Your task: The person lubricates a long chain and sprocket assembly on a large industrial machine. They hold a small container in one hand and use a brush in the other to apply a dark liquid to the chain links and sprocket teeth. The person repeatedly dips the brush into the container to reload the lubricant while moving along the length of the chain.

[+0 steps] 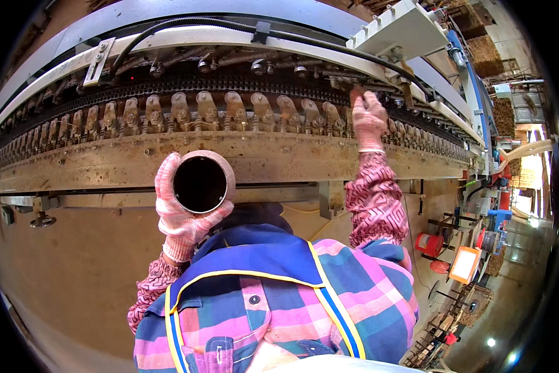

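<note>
Left hand [178,214] raised, gripping open round can [200,183]; right hand [369,121] extended, fingers pinched at chain [229,84].

Knitted cloth gloves [178,214], a matt can [202,181], grimy rust-stained metal chain [229,112].

Even, fairly bright light covers the middle of the view, and the sharpest glare comes from a daylit opening [531,168] at three o'clock, with small lamp spots toward five o'clock. The fisheye lens bends the long machine rail [229,163] into an arc and leaves a black rim all around. Detail is crisp at centre and softens toward the edges, with deep shadow at nine o'clock.
</note>
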Demonstrator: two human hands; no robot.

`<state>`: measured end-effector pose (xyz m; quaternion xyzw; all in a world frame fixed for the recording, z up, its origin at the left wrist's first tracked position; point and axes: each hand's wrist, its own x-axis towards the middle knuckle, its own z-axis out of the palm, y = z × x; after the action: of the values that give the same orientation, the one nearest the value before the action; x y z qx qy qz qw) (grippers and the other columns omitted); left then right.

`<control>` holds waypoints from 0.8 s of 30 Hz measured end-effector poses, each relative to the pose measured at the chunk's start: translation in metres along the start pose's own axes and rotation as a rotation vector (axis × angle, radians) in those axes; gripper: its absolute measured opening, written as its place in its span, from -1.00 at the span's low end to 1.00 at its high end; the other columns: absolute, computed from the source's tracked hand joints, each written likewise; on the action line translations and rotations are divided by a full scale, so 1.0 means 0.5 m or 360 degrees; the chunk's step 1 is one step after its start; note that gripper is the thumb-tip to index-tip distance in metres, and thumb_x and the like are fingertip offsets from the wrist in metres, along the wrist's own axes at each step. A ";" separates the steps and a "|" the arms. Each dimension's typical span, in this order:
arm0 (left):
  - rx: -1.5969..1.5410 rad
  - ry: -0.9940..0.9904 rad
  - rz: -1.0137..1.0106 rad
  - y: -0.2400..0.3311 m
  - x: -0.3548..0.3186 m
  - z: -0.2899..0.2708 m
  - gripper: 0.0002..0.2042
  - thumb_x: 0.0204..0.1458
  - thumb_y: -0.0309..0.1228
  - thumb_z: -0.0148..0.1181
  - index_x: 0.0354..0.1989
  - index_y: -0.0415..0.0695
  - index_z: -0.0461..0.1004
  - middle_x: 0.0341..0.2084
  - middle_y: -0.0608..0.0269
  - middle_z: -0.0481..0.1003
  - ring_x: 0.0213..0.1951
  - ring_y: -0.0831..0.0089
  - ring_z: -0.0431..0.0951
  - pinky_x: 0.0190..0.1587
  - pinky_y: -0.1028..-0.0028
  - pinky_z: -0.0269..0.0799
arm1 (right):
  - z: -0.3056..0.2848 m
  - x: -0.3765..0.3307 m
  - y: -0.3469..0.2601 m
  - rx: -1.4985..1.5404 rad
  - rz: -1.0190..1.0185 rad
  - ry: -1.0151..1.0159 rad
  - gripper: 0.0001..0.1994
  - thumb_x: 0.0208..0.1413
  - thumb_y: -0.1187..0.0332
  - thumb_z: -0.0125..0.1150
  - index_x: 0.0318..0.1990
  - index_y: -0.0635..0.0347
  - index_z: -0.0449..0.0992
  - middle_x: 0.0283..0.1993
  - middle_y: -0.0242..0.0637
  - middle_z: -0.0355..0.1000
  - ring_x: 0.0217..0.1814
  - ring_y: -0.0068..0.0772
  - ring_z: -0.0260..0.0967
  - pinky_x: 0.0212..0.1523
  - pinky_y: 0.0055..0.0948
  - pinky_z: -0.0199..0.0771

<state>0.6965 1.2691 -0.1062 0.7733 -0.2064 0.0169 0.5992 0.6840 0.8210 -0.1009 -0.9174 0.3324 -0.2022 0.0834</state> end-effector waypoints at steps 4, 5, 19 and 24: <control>-0.0083 0.0012 0.0057 0.005 0.004 0.010 0.17 -0.39 -0.21 0.75 0.45 -0.19 0.10 0.31 -0.03 0.27 0.25 0.11 0.44 0.32 0.21 0.40 | 0.045 0.013 -0.006 -0.0645 -0.0189 -0.0064 -0.70 0.22 0.01 0.22 -0.14 -0.02 0.66 -0.15 -0.06 0.63 -0.10 -0.01 0.61 -0.06 -0.11 0.62; -0.0057 -0.0005 0.0033 0.004 -0.001 0.006 0.16 -0.39 -0.22 0.75 0.45 -0.19 0.10 0.31 -0.03 0.27 0.25 0.12 0.44 0.31 0.21 0.40 | 0.031 0.019 0.005 -0.0329 -0.0018 -0.0168 -0.68 0.20 -0.02 0.25 -0.12 -0.03 0.67 -0.15 -0.12 0.65 -0.08 -0.02 0.61 -0.06 -0.13 0.62; -0.0191 0.0060 -0.0162 0.014 -0.006 0.018 0.13 -0.41 -0.38 0.70 0.44 -0.19 0.12 0.24 0.02 0.40 0.23 0.18 0.47 0.32 0.24 0.38 | -0.033 -0.026 -0.023 0.0225 0.0229 -0.0050 -0.61 0.18 -0.11 0.27 -0.10 -0.05 0.71 -0.20 -0.13 0.67 -0.11 0.01 0.64 -0.08 -0.16 0.62; -0.0250 0.0085 -0.0220 0.026 -0.005 0.024 0.14 -0.44 -0.40 0.70 0.45 -0.21 0.13 0.27 0.04 0.38 0.27 0.19 0.43 0.37 0.23 0.32 | 0.030 -0.029 0.018 0.0246 -0.0117 0.0178 -0.63 0.22 -0.04 0.29 -0.03 0.02 0.64 -0.16 -0.01 0.64 -0.17 0.07 0.62 -0.15 -0.12 0.62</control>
<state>0.6872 1.2562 -0.0981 0.7357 -0.1372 -0.0200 0.6629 0.6750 0.8237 -0.1216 -0.9071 0.2862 -0.2810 0.1277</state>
